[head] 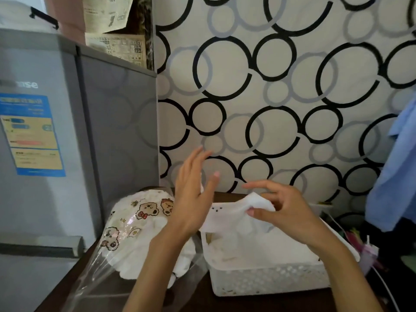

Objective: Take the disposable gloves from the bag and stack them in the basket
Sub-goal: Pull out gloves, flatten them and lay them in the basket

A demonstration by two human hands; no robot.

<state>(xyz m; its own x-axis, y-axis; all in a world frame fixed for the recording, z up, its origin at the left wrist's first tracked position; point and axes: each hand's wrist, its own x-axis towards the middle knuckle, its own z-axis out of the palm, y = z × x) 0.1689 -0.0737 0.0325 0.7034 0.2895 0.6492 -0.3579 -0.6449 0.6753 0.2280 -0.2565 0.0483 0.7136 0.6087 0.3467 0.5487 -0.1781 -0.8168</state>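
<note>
A clear plastic bag (pixel 126 230) printed with cartoon bears lies on the dark table, stuffed with white gloves. To its right stands a white perforated basket (pixel 267 280) with white gloves lying inside. My right hand (pixel 286 208) pinches a white glove (pixel 238 210) above the basket's far left corner, and the glove hangs down toward the basket. My left hand (pixel 193 194) is raised between bag and basket, fingers straight and spread, holding nothing.
A grey fridge (pixel 67 131) stands close on the left. A wall patterned with circles (pixel 270 97) rises behind the table. Blue cloth (pixel 396 176) hangs at the right, with clutter below it. The dark table (pixel 247 302) shows in front of the basket.
</note>
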